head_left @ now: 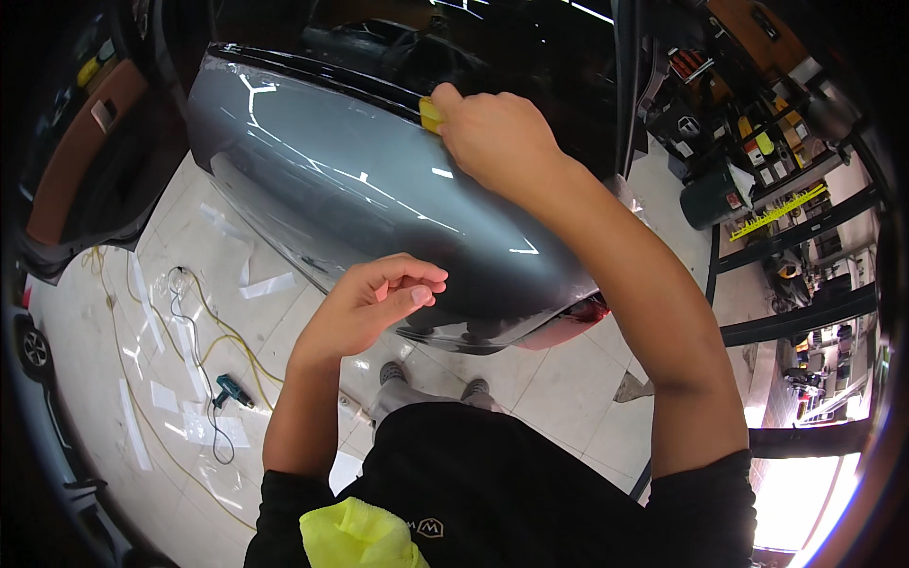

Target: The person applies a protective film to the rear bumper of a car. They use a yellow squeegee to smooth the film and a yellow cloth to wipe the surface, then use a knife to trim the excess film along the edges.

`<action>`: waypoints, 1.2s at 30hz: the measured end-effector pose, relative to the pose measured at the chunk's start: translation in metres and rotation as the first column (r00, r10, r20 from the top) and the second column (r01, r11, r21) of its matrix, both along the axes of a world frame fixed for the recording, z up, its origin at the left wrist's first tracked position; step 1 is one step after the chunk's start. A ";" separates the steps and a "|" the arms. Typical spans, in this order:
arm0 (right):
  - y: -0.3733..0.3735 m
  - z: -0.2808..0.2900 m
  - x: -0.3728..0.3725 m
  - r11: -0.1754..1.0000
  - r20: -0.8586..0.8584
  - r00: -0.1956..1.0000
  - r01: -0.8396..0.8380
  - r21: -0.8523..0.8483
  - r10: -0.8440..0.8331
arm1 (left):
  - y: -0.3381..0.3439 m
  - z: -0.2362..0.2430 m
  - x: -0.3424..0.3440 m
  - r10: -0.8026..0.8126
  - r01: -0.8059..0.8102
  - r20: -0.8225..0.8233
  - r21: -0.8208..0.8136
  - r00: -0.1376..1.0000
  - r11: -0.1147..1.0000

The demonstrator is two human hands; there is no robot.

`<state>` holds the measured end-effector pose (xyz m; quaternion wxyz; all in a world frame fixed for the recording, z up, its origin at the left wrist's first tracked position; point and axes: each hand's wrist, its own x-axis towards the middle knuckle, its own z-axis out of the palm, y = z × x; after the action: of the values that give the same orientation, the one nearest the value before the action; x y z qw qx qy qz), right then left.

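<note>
- I have the right hand (497,140) at the upper centre of the frame, its fingers gripping a small yellow block (431,116)
- That block sits upper centre, at the upper edge of the glossy grey car panel (331,175), beside the dark glass (530,57)
- I see the left hand (365,308) just below centre, loosely open with fingers curled, by the panel's lower edge; I cannot tell whether they touch
- Lower left, I make out a teal power tool (231,390) on pale floor tiles (559,407)
- A yellow-green cloth (360,537) hangs at bottom centre-left
</note>
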<state>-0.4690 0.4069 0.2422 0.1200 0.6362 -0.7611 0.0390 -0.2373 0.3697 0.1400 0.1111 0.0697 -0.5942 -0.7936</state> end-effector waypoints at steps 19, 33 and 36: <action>0.007 0.035 -0.017 1.000 0.110 0.994 -0.016 -0.012 0.017 | 0.022 0.063 0.067 -0.777 0.639 -0.606 -0.532 0.171 0.556; 0.131 0.069 -0.070 0.991 0.174 0.984 0.009 0.132 -0.032 | -0.028 0.070 0.015 0.711 -0.641 -0.068 -0.498 0.700 0.584; 0.185 0.063 -0.075 0.983 0.350 0.937 0.046 -0.178 0.020 | -0.106 0.038 -0.017 0.798 -0.849 -0.363 -0.422 0.480 0.319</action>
<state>-0.5439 0.5917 0.3056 0.0409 0.6003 -0.7677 0.2204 -0.2539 0.2638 0.1782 0.5393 0.2916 -0.6697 -0.4192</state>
